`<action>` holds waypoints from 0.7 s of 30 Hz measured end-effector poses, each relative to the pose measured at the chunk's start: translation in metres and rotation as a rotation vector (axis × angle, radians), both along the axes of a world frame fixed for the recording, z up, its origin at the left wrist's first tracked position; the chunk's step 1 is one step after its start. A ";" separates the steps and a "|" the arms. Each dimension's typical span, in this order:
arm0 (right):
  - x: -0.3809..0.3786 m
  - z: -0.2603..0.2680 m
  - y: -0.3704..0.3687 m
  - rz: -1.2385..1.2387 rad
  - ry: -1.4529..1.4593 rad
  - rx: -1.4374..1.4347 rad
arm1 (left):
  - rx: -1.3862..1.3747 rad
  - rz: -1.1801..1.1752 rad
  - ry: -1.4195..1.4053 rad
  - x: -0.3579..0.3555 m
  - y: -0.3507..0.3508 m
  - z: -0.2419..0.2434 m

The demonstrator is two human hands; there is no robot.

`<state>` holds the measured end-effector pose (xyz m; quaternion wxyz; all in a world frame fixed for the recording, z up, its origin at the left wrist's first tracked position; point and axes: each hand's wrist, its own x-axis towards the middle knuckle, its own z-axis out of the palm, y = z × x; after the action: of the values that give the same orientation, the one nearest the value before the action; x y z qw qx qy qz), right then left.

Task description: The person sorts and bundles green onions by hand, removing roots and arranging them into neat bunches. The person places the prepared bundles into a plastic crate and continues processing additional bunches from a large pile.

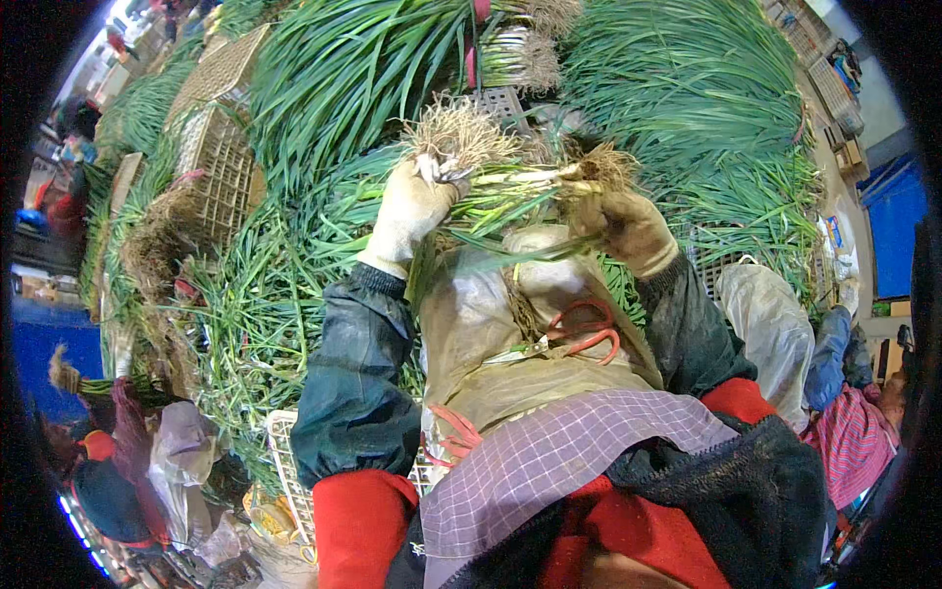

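Note:
My left hand (pixel 412 210), in a pale work glove, is closed around a bunch of green garlic or similar leafy stalks. Its tangle of pale roots (pixel 464 136) points up and away from me. My right hand (pixel 636 228), in a dirtier glove, grips the root end of some more stalks (pixel 519 179) lying crosswise; brown roots (pixel 609 166) stick out above the fingers. Scissors with red handles (pixel 600 331) lie on the plastic apron (pixel 471 353) over my lap, their blades pointing left. Some leaves between my hands are blurred.
Large heaps of green stalks (pixel 684 88) lie ahead, with a tied bundle (pixel 508 59) at the far middle. Plastic crates (pixel 221 169) stand at left, and a white basket (pixel 283 442) sits by my left elbow. People sit on both sides; one's striped sleeve (pixel 854 442) shows at right.

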<state>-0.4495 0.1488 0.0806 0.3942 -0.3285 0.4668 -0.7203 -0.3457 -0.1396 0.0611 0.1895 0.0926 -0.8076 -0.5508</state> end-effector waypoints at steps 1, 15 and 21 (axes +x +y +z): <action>0.001 0.003 0.007 -0.030 0.206 -0.199 | -0.095 0.026 -0.042 -0.005 -0.007 -0.013; 0.008 0.013 -0.022 -0.236 0.579 0.702 | 0.267 0.314 -0.075 0.047 -0.002 0.021; 0.043 -0.017 -0.119 -0.284 -0.165 0.201 | -0.067 0.256 0.120 0.048 0.026 -0.008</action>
<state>-0.4062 0.0293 0.0632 0.3565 -0.1579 0.5442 -0.7428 -0.2979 -0.1138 0.0535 0.3089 0.1554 -0.7944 -0.4994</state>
